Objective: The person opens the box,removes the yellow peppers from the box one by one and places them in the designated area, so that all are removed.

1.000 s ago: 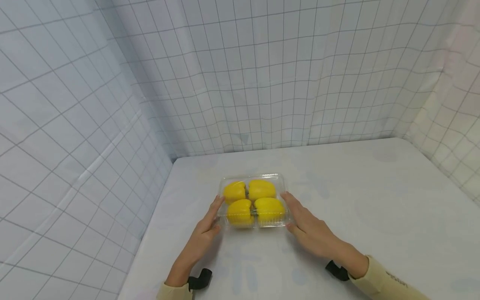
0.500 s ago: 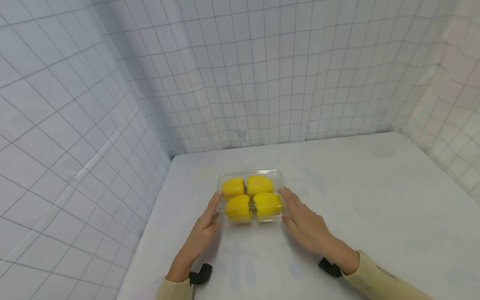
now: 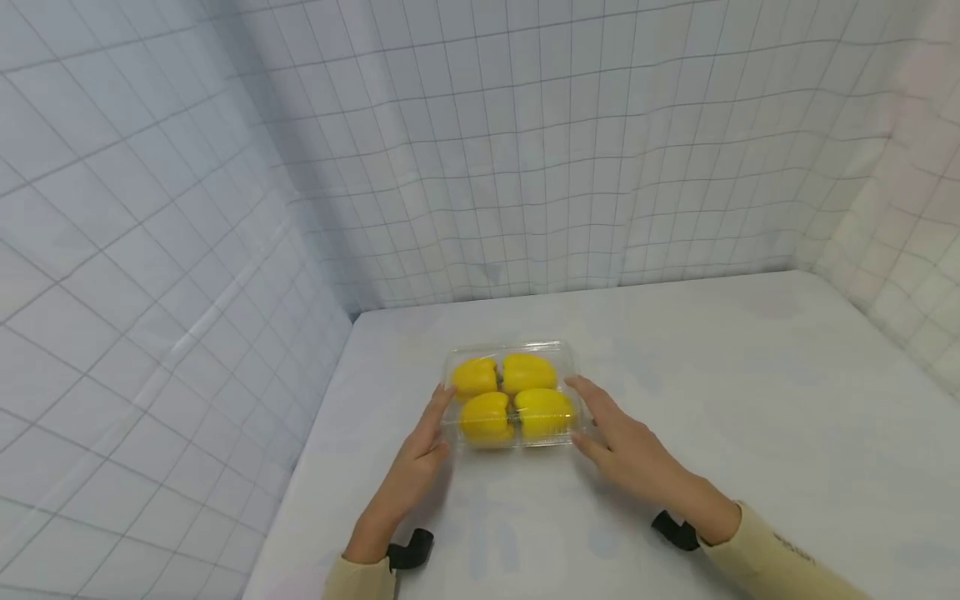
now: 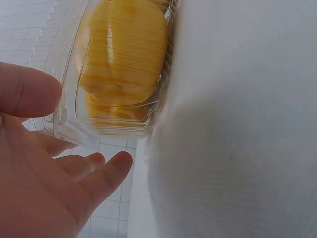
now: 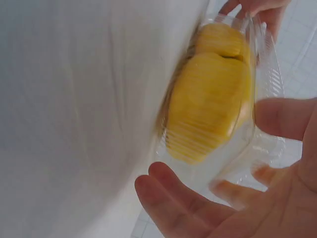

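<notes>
A clear container point(image 5: 237, 146) of yellow peppers point(image 5: 208, 99) sits on the white table point(image 5: 84, 109). The right hand point(image 5: 262, 206) extends its fingers point(image 5: 173, 198) beside the container's near end; the left hand point(image 5: 269, 9) is at its far end.

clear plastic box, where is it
In the head view, the rectangular clear plastic box sits on the white table below centre, between the left grip and right grip.

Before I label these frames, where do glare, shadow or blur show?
Head view: glints on the clear container, faint shadow beside the left hand; left wrist: broad, soft shadow on the white tabletop; right wrist: yellow peppers soft, right hand blurred at some fingertips.
</notes>
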A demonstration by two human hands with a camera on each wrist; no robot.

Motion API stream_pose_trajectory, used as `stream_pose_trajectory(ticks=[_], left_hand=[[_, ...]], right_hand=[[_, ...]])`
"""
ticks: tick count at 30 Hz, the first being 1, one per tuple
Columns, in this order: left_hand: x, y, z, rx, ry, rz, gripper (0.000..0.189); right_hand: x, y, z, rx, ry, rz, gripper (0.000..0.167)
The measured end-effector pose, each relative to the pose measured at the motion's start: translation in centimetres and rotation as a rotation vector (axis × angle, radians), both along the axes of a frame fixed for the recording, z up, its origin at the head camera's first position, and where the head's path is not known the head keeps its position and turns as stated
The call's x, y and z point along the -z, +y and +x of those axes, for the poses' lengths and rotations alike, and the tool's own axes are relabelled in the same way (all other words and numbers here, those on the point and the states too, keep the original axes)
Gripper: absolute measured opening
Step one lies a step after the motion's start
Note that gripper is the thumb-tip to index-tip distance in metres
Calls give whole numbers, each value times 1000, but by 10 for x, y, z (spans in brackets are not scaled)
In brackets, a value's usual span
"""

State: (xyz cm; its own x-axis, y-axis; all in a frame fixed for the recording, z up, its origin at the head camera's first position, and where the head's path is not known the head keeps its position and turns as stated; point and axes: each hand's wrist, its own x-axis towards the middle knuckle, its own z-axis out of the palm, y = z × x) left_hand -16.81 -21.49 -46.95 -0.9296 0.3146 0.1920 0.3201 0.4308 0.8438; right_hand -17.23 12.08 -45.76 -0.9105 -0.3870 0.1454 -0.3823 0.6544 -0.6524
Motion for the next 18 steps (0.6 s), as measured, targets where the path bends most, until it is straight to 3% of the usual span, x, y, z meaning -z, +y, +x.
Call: stream_pose_trajectory(ticks=[7,18], left_hand=[[-3,1,1,-36,13,-43,85],[-16,-1,-4,-55,38,-102,83]], right_hand=[[-6,9,-4,-52,-28,33,78],[-26,15,-11,-110,-19,19,79]])
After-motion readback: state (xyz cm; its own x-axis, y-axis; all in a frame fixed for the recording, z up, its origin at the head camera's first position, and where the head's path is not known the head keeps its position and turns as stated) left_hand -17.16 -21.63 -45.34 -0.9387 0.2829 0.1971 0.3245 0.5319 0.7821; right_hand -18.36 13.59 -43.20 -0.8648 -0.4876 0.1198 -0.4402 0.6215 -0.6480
